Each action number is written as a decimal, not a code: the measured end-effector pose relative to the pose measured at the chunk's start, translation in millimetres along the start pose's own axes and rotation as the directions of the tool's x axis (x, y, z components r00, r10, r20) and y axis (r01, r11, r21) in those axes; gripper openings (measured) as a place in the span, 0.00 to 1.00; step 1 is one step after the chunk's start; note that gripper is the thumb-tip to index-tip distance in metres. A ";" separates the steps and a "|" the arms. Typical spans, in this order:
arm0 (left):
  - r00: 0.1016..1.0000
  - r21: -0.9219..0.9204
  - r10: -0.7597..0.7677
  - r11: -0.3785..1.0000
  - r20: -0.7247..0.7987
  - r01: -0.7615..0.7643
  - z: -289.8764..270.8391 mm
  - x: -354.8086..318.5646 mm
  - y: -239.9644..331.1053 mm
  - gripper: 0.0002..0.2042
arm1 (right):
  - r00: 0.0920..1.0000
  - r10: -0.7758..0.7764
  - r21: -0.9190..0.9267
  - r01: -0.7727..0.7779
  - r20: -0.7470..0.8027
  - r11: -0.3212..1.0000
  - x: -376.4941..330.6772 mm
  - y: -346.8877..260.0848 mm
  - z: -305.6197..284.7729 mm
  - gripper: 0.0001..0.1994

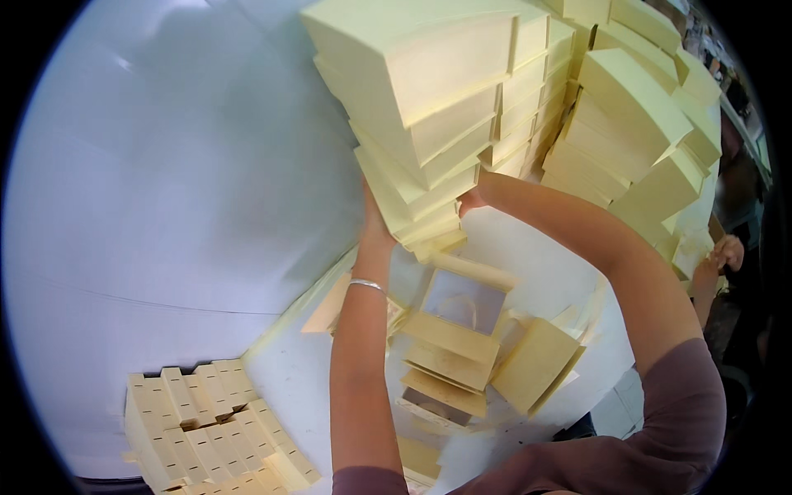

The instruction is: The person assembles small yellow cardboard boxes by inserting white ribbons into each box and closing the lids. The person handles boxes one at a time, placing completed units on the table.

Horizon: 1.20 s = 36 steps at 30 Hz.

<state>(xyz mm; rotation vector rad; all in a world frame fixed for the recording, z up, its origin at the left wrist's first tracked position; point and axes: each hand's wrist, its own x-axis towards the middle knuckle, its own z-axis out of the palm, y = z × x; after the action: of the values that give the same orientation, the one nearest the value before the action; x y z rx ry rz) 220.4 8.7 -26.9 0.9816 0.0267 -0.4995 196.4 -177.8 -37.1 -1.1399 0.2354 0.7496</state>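
A tall stack of pale yellow boxes (445, 74) stands in front of me, leaning and uneven toward its lower end. Against the left side of its lower boxes is my left hand (375, 221), with a silver bangle on that wrist. My right hand (473, 200) reaches round the opposite side of the same boxes. Between them the hands grip the stack, though most of their fingers are hidden behind it. Just below, several open box pieces (450, 351) lie loosely together, and a yellow box with a handle (538, 365) lies tilted to their right.
More stacked yellow boxes (615, 136) crowd the far right. At the lower left stands a block of slotted yellow boxes (198, 425). A pale wall or panel (148, 206) fills the left side. Another person's hand (726, 252) shows at the right edge.
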 end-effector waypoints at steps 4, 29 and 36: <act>1.000 -0.054 -0.019 0.998 -0.024 0.018 12.1 7.3 -8.8 0.34 | 0.994 0.099 0.160 -0.105 0.044 0.981 -0.2 -16.4 -21.5 0.31; 0.970 -0.002 0.201 0.979 0.135 -0.202 -19.1 -2.8 -14.5 0.22 | 0.979 -0.181 -0.291 0.148 -0.089 0.945 28.8 -55.1 9.3 0.38; 0.979 -0.143 0.179 0.976 0.100 -0.164 -19.2 -24.4 2.4 0.17 | 0.984 -0.173 -0.292 0.154 -0.041 0.944 23.3 -60.1 32.5 0.37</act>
<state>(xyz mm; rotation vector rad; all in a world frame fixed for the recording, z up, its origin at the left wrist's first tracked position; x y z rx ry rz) 203.6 34.8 -29.9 0.8146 -0.1234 -0.3878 246.0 -151.8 8.4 -1.4443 0.0860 0.6108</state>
